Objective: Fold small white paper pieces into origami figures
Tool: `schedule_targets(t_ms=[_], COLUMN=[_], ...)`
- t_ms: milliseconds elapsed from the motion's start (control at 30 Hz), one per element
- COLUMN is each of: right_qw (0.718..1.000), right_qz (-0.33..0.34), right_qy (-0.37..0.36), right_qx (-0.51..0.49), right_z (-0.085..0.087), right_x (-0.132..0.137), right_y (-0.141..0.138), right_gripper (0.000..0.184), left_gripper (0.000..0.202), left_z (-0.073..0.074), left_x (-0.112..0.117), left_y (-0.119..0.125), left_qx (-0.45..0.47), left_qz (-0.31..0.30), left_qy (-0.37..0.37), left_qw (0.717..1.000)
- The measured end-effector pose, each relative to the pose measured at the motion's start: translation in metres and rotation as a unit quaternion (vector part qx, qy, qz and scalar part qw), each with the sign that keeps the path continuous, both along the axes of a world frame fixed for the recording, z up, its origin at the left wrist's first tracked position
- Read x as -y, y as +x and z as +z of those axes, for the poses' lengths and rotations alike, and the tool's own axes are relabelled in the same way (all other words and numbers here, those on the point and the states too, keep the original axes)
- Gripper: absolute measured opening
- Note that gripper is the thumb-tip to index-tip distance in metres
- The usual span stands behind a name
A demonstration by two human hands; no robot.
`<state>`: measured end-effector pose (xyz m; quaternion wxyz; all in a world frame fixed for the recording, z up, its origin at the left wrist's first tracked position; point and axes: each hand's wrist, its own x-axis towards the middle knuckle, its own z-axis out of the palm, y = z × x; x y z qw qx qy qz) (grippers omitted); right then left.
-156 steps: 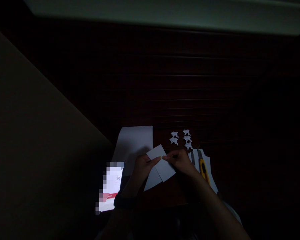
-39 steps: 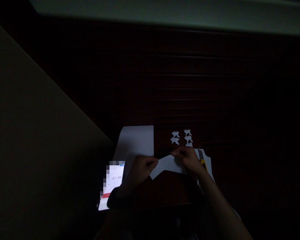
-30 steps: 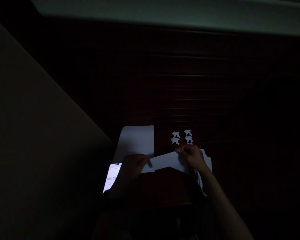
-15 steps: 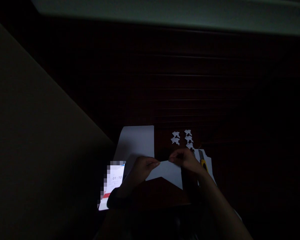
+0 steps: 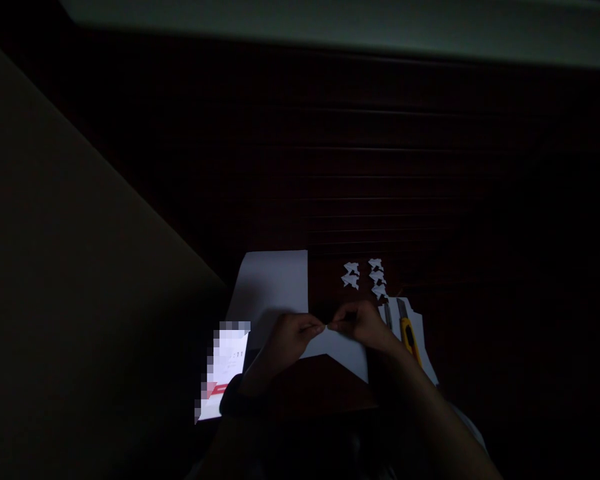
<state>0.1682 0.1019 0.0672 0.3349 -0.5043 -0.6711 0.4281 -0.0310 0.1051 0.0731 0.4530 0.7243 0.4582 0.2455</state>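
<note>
A white sheet of paper (image 5: 345, 353), with a notch-like angle along its near edge, spreads below my hands over the dark table. My left hand (image 5: 293, 337) pinches the paper's far edge between thumb and fingers. Fingertips almost touching the left ones, my right hand (image 5: 363, 325) pinches that same edge. The fingers hide the exact spot they hold. Beyond my hands lie several small folded paper pieces, a left group (image 5: 351, 275) and a right group (image 5: 377, 277).
A larger white sheet (image 5: 280, 280) lies at the table's far left. The lit screen (image 5: 225, 373) stands beside my left forearm. On the right, a yellow utility knife (image 5: 409, 337) rests on white papers (image 5: 421, 333). A wall (image 5: 80, 267) runs along the left.
My right hand has slid left along the paper's edge, so both hands' fingertips now nearly meet. More of the yellow utility knife shows.
</note>
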Motion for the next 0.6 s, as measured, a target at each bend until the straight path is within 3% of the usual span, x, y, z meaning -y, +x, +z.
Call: schedule_targets(t_ms=[267, 600], right_qw=[1.000, 0.999], right_qz=[-0.014, -0.049], right_qy=[-0.014, -0.018], right_qx=[-0.016, -0.015], right_z=[0.002, 0.007], right_x=[-0.002, -0.003], right_y=[0.005, 0.019], right_gripper=[0.013, 0.015], left_gripper=[0.025, 0.024], left_z=[0.004, 0.022], left_x=[-0.001, -0.007], left_y=[-0.004, -0.018], left_qx=[-0.009, -0.037], left_qz=[0.015, 0.045], left_qy=[-0.007, -0.014], left_qw=[1.000, 0.998])
